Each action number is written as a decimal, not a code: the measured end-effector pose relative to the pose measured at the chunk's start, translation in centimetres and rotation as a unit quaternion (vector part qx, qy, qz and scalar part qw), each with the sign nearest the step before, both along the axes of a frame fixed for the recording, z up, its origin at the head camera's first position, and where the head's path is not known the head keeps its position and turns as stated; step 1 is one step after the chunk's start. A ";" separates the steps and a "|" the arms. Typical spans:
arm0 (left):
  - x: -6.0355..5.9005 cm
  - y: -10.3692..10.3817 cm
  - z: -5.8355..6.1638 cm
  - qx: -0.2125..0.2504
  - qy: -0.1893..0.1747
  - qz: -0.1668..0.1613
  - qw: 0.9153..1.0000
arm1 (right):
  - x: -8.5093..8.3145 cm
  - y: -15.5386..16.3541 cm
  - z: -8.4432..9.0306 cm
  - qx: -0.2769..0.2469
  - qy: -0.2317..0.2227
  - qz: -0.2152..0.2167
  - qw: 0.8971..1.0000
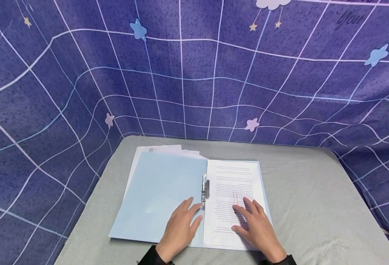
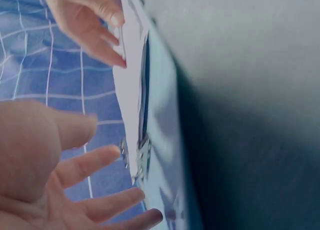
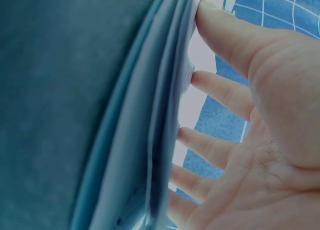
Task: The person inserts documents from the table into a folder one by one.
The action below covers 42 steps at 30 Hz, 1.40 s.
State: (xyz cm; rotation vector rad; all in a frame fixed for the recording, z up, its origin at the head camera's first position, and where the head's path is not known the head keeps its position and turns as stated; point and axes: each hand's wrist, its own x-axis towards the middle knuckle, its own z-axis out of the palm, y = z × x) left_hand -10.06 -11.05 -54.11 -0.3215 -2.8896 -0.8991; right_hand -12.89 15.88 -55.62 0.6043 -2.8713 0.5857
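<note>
A light blue folder (image 1: 161, 191) lies spread open on the grey cloth. Printed white sheets (image 1: 227, 176) with red marks lie on its right half, beside a metal lever clip (image 1: 205, 189) at the spine. My left hand (image 1: 180, 226) is over the left half, its index finger close to the clip's lower end; in the left wrist view its fingers (image 2: 117, 202) are spread and hold nothing. My right hand (image 1: 255, 226) rests on the sheets, fingers spread. In the right wrist view its fingertips (image 3: 184, 134) touch the paper (image 3: 189, 109).
Loose white papers (image 1: 168, 148) stick out behind the folder's left cover. Grey cloth (image 1: 314, 198) covers the surface, stretching to the right of the folder. A purple-blue curtain (image 1: 197, 88) with a grid and stars hangs behind and at the sides.
</note>
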 end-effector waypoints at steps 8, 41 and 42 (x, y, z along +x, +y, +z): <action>-1.9 -2.1 1.7 0.027 0.062 0.080 0.994 | 0.0 0.0 -0.1 -0.001 0.004 0.000 1.000; -6.4 -18.4 5.7 0.009 0.021 0.308 0.951 | 0.2 0.3 0.1 0.002 -0.003 -0.006 1.000; -6.5 -18.6 5.5 0.008 0.016 0.312 0.950 | 0.2 0.3 0.1 0.001 -0.004 -0.007 1.000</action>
